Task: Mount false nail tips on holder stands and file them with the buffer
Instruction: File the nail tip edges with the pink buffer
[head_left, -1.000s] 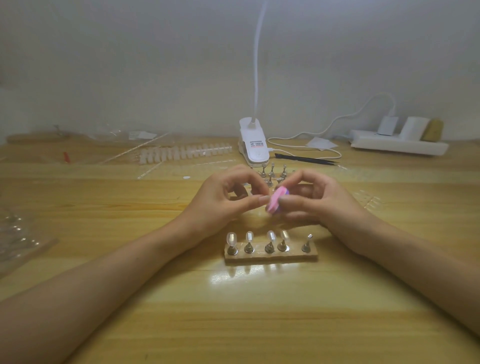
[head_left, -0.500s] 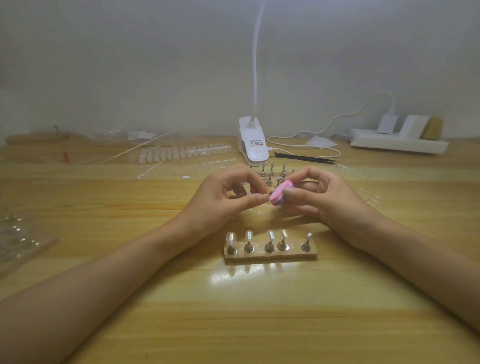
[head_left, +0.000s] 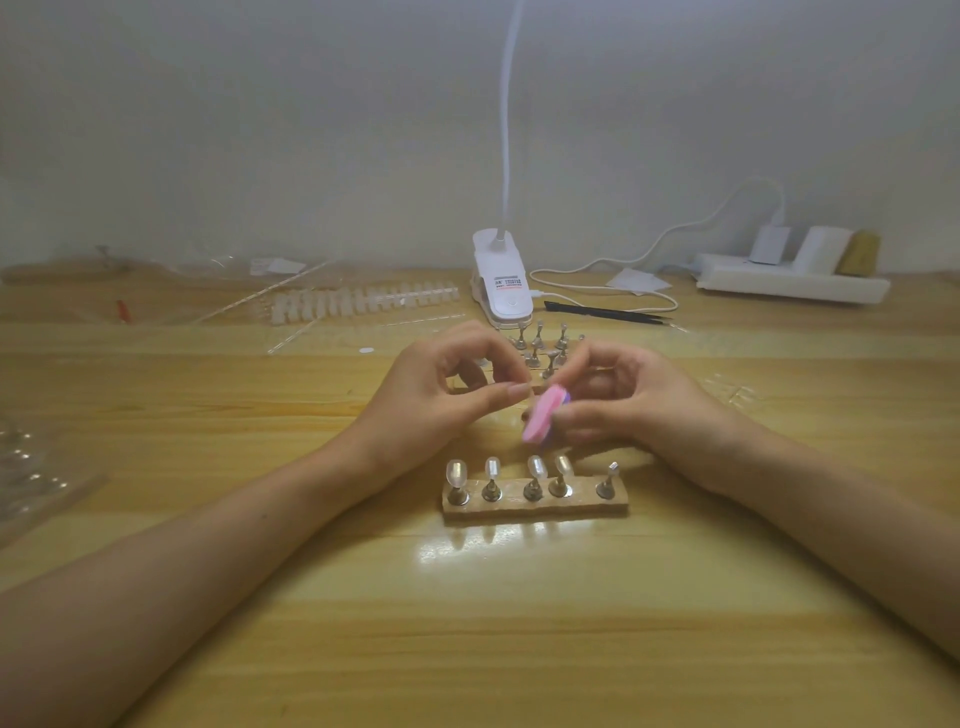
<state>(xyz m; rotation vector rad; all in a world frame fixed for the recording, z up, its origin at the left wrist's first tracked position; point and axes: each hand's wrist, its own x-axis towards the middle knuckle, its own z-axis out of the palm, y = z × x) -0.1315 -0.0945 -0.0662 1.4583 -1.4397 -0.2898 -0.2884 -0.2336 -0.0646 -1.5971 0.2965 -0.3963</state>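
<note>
My right hand (head_left: 628, 400) grips a pink buffer block (head_left: 543, 418), tilted, just above the table. My left hand (head_left: 447, 395) has thumb and forefinger pinched together at the buffer's upper end, on a small clear nail tip that is barely visible. In front of both hands lies a wooden holder base (head_left: 535, 506) with a row of metal stands. Several stands carry clear nail tips (head_left: 456, 472); the rightmost stand (head_left: 608, 480) is bare. More loose stands (head_left: 540, 345) are behind my hands.
A strip of spare nail tips (head_left: 363, 301) lies at the back left, a white clip lamp (head_left: 501, 286) at the back centre with black tweezers (head_left: 608, 312) beside it. A power strip (head_left: 789, 283) sits back right. Clear plastic packaging (head_left: 31, 473) is at the left edge.
The buffer in my right hand rose and then slid down and a little left past my left fingertips. My left hand has hardly moved.
</note>
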